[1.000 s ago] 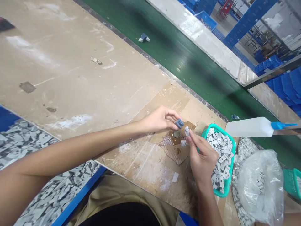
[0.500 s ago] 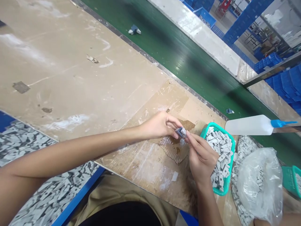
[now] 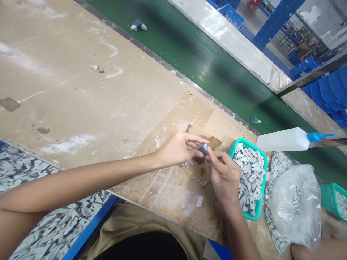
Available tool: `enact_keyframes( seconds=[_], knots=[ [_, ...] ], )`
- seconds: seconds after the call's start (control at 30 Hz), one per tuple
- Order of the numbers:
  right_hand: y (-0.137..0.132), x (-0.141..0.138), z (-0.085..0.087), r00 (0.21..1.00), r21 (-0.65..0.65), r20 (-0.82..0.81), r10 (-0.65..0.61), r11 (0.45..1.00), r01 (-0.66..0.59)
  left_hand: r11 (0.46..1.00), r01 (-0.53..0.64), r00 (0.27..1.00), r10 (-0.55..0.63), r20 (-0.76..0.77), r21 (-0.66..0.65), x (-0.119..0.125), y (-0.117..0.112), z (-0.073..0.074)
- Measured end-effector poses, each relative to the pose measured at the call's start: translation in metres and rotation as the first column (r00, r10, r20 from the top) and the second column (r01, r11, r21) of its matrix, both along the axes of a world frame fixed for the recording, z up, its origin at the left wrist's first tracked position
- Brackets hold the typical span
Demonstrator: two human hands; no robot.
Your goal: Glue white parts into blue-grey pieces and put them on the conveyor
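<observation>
Between the thumb and fingers of my left hand is a small dark grey plastic block with a white part at its upper end. My right hand pinches the white end from the other side, its fingertips touching the block. Fingers partly cover where the two parts meet. Beneath the hands lies a worn, wet-looking piece of cardboard. Just right of my right hand stands a green plastic basket full of small white-grey pieces.
A white squeeze bottle with a blue nozzle lies beyond the basket. Right of it sits a clear plastic bag of pieces, near another person's arm. A green conveyor belt carries small grey-white parts. At lower left, a blue-edged bin holds many pieces.
The grey block has turned, and the white part shows less between my fingers. My right hand has shifted slightly left. Parts on the belt have moved up and left.
</observation>
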State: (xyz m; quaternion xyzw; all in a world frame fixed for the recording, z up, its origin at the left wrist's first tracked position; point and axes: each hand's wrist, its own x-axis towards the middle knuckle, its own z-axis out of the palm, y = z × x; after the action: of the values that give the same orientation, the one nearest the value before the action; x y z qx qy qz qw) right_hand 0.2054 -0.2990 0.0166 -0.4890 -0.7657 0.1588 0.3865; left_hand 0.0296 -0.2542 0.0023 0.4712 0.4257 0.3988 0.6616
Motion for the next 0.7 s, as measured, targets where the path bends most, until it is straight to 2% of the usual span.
enact_keyframes(
  seconds=[0.17, 0.23, 0.3, 0.37, 0.43, 0.47, 0.5, 0.57, 0.63, 0.7],
  knots=[
    [0.008, 0.003, 0.004, 0.999, -0.193, -0.023, 0.038, 0.980, -0.041, 0.990, 0.082, 0.994, -0.073, -0.079, 0.114, 0.003, 0.003, -0.001],
    [0.010, 0.011, 0.010, 0.998, -0.263, -0.068, -0.004, 0.965, -0.014, 0.978, 0.103, 0.991, -0.084, -0.105, 0.183, 0.003, 0.004, 0.002],
    [0.011, 0.026, 0.017, 0.987, -0.259, -0.100, -0.125, 0.961, 0.096, 0.979, 0.093, 0.993, -0.078, -0.091, 0.182, 0.000, 0.005, 0.005],
    [0.012, 0.046, 0.023, 0.947, -0.185, -0.047, -0.317, 0.935, 0.304, 0.995, 0.054, 0.999, -0.054, -0.007, 0.088, -0.005, 0.009, 0.006],
    [0.013, 0.065, 0.026, 0.863, -0.096, 0.120, -0.491, 0.859, 0.503, 0.999, 0.015, 0.996, -0.010, 0.092, -0.050, -0.010, 0.014, 0.005],
    [0.013, 0.074, 0.026, 0.816, -0.077, 0.233, -0.529, 0.827, 0.557, 0.994, -0.004, 0.992, 0.018, 0.126, -0.112, -0.012, 0.016, 0.004],
    [0.012, 0.081, 0.025, 0.777, -0.074, 0.337, -0.531, 0.808, 0.584, 0.987, -0.024, 0.989, 0.047, 0.142, -0.161, -0.013, 0.019, 0.003],
    [0.011, 0.089, 0.019, 0.750, -0.115, 0.475, -0.460, 0.813, 0.571, 0.974, -0.072, 0.986, 0.101, 0.130, -0.213, -0.014, 0.025, 0.002],
    [0.009, 0.092, 0.012, 0.765, -0.149, 0.506, -0.399, 0.833, 0.533, 0.971, -0.131, 0.984, 0.152, 0.094, -0.199, -0.013, 0.032, 0.002],
    [0.010, 0.092, 0.005, 0.771, -0.148, 0.503, -0.391, 0.840, 0.522, 0.977, -0.163, 0.985, 0.170, 0.043, -0.138, -0.011, 0.041, 0.004]
  ],
)
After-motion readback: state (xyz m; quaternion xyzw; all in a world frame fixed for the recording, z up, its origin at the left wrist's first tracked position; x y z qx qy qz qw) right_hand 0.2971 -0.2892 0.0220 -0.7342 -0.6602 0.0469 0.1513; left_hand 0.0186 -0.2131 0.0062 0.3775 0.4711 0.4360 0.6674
